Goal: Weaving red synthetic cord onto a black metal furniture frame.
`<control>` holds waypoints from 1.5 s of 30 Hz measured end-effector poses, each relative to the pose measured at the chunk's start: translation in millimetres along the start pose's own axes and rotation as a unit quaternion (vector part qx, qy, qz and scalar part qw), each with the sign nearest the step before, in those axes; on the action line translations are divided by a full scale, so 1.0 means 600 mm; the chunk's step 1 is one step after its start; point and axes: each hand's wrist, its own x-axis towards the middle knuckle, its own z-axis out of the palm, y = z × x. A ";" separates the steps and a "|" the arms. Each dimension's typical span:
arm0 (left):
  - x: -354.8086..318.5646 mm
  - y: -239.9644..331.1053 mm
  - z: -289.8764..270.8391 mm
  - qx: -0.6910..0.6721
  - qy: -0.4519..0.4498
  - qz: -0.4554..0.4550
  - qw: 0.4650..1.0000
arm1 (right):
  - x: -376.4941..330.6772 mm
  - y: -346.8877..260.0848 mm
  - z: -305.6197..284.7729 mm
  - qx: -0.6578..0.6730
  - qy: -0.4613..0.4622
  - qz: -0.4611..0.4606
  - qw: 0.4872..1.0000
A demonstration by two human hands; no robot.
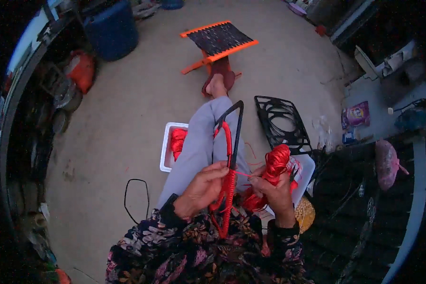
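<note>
A narrow black frame (240, 124) stands tilted over my lap, partly wrapped in coils of red cord (231, 201). My left hand (202, 190) is closed on the frame's wrapped side, thumb and fingers pinching where the wrapping meets the bare black part. In my right hand (275, 193) is a bundle of red cord (277, 160). A taut strand runs between the two hands. More red cord hangs below the right hand, and I cannot tell whether it belongs to the same bundle. The frame's lower end rests against my flowered top.
A white box (166, 147) with red cord sits left of my legs; a white tub (308, 171) stands right. Beside it lies a black openwork panel (283, 122). An orange folding stool (220, 41) is at my feet. A thin black frame (126, 201) lies on the floor.
</note>
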 end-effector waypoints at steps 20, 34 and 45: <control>-0.003 -0.006 0.003 0.051 0.016 -0.014 0.998 | 0.010 -0.043 -0.009 -0.024 0.004 -0.029 0.999; -0.005 -0.003 0.012 0.050 0.029 -0.023 0.998 | 0.016 -0.079 0.025 -0.056 -0.045 -0.021 0.997; -0.004 -0.002 0.007 0.035 0.003 -0.022 0.999 | -0.011 -0.041 0.011 -0.015 -0.054 0.007 0.998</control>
